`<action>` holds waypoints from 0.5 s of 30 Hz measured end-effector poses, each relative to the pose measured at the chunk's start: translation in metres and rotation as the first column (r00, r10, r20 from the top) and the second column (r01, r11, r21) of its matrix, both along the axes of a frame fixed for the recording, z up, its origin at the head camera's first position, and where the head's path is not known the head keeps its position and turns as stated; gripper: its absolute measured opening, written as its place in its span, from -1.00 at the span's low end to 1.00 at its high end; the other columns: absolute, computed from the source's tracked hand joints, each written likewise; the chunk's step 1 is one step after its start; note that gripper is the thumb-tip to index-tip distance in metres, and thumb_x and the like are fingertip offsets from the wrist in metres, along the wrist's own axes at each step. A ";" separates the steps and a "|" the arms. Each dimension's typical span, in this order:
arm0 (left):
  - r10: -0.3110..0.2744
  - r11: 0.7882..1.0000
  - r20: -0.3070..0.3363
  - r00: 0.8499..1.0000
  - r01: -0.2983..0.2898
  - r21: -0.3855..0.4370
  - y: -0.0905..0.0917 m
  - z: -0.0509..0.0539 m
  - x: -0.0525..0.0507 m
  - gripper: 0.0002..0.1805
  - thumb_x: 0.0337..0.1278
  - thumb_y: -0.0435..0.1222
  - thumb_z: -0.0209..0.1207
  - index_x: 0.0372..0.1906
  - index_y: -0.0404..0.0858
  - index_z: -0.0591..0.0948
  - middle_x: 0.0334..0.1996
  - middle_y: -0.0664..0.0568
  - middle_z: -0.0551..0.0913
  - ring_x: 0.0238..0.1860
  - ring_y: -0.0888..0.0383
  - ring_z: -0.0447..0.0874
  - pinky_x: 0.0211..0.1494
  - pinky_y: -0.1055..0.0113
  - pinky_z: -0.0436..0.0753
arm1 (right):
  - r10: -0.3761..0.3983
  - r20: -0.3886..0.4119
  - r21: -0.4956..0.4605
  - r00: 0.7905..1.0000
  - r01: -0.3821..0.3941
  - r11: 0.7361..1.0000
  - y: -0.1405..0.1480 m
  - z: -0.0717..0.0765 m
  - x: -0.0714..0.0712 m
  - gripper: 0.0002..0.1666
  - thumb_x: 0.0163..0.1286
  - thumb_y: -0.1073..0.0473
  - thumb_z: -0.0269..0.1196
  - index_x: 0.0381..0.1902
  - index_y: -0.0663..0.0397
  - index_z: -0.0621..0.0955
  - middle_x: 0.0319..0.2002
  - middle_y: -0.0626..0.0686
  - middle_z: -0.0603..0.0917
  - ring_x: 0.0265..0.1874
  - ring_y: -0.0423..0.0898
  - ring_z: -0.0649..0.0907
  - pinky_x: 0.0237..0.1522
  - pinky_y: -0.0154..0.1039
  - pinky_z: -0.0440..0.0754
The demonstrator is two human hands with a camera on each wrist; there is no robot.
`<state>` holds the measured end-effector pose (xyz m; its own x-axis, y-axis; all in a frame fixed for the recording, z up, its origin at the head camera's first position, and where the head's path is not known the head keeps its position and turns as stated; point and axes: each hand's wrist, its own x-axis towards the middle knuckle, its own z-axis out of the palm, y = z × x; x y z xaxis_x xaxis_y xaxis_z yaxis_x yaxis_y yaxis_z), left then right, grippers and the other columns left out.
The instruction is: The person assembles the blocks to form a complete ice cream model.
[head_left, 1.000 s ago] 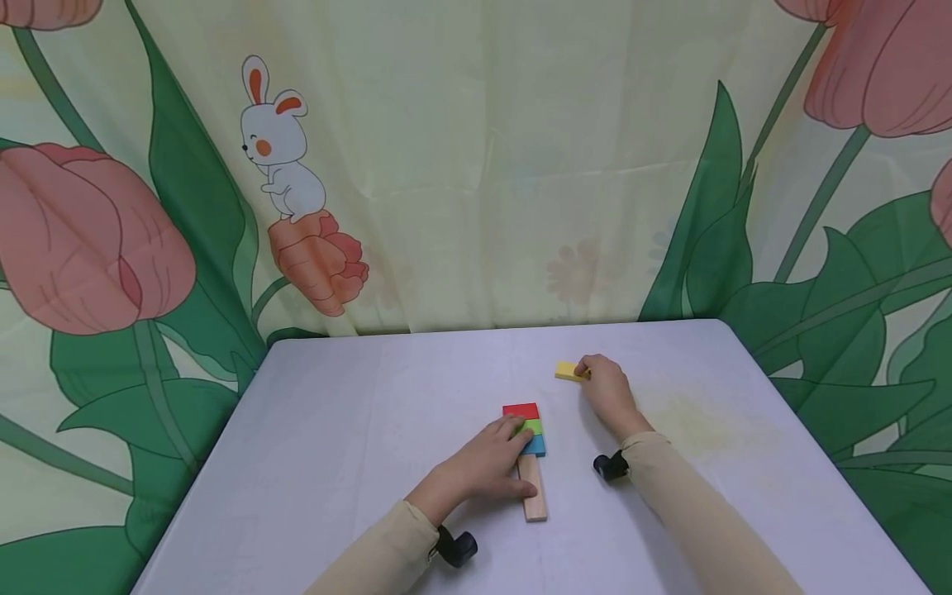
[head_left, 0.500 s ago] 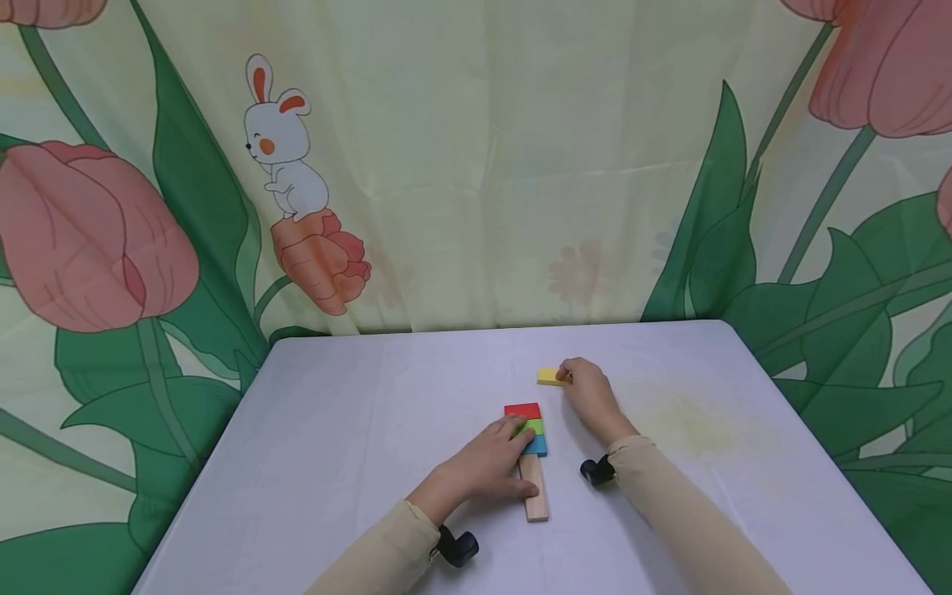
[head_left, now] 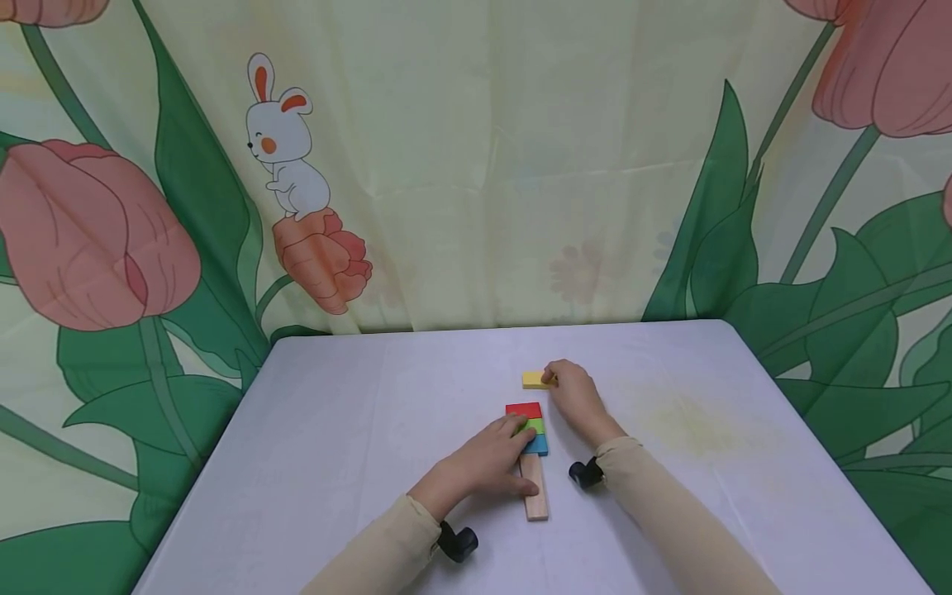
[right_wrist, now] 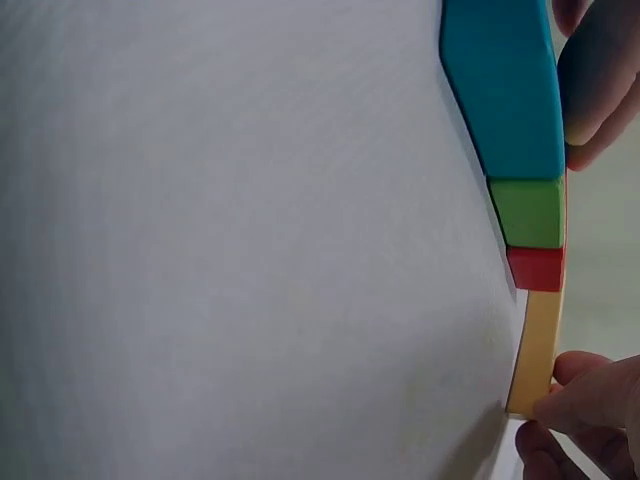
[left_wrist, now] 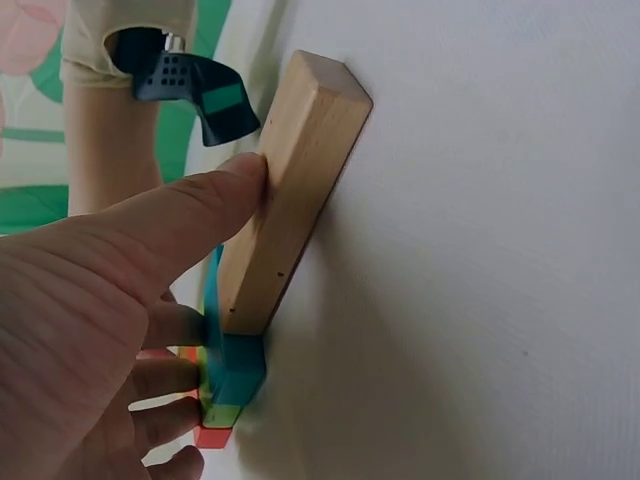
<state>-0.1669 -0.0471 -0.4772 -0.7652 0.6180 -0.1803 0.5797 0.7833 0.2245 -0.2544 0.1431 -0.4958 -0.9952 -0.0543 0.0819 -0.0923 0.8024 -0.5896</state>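
My right hand [head_left: 582,403] pinches one end of a yellow block [head_left: 532,380] between thumb and fingers, just beyond the red block [head_left: 524,410]. Below the red one, a green block [head_left: 535,426] and a blue block [head_left: 537,445] lie against each other in a row. A plain wooden block [head_left: 535,506] runs lengthwise from the blue one toward the front. My left hand [head_left: 479,464] rests over the row, fingers on the coloured blocks. In the left wrist view its thumb touches the side of the wooden block [left_wrist: 290,190]. Fingers partly cover the green and blue blocks.
White cloth covers the table [head_left: 357,430], with a faint yellowish stain [head_left: 692,426] at the right. Behind the far edge hangs a curtain [head_left: 476,182] printed with tulips and a rabbit. A black wrist camera [head_left: 586,473] sits on the right wrist.
My right hand has brought the yellow block leftward and slightly nearer, from the right of the row to beyond the red block. The left hand and the row have stayed in place.
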 end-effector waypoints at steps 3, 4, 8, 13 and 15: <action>-0.005 1.000 -0.006 1.000 0.005 -0.003 0.000 0.000 -0.002 -0.05 0.13 0.24 0.36 0.54 -0.11 0.38 0.56 0.01 0.30 0.57 0.04 0.22 0.58 0.18 0.36 | 0.005 -0.003 -0.004 1.000 -0.005 1.000 -0.003 0.001 0.001 -0.84 0.40 0.44 0.21 -0.18 0.17 0.69 0.04 0.20 0.71 0.10 0.15 0.65 0.28 0.10 0.63; -0.009 1.000 -0.009 1.000 0.009 -0.004 -0.001 0.000 -0.002 -0.05 0.13 0.24 0.36 0.54 -0.11 0.39 0.55 0.01 0.31 0.57 0.04 0.22 0.58 0.19 0.36 | 0.008 -0.003 -0.005 1.000 -0.008 1.000 -0.004 0.002 0.001 -0.84 0.40 0.44 0.22 -0.18 0.17 0.69 0.04 0.20 0.71 0.11 0.15 0.65 0.28 0.10 0.63; -0.012 1.000 -0.004 1.000 0.012 -0.003 -0.001 0.000 -0.004 -0.05 0.12 0.24 0.37 0.53 -0.11 0.39 0.55 0.01 0.31 0.56 0.04 0.24 0.57 0.19 0.37 | 0.025 0.006 -0.020 1.000 -0.025 0.999 -0.007 0.003 0.002 -0.84 0.40 0.43 0.23 -0.17 0.17 0.69 0.02 0.18 0.73 0.11 0.14 0.65 0.28 0.10 0.63; -0.014 1.000 -0.002 1.000 0.014 -0.009 0.000 0.004 -0.004 -0.07 0.11 0.23 0.39 0.51 -0.12 0.42 0.53 -0.01 0.33 0.53 0.04 0.28 0.57 0.19 0.37 | 0.029 0.016 -0.038 0.999 -0.028 0.999 -0.012 0.001 0.004 -0.84 0.41 0.41 0.25 -0.13 0.14 0.70 -0.01 0.15 0.73 0.08 0.12 0.66 0.27 0.08 0.65; -0.011 1.000 0.005 1.000 0.011 -0.004 0.000 0.004 -0.004 -0.07 0.10 0.22 0.40 0.50 -0.12 0.42 0.53 -0.01 0.33 0.52 0.04 0.29 0.57 0.19 0.38 | 0.030 0.019 -0.051 0.999 -0.029 0.998 -0.014 0.000 0.005 -0.84 0.42 0.40 0.25 -0.13 0.13 0.70 -0.01 0.14 0.73 0.06 0.10 0.65 0.27 0.07 0.65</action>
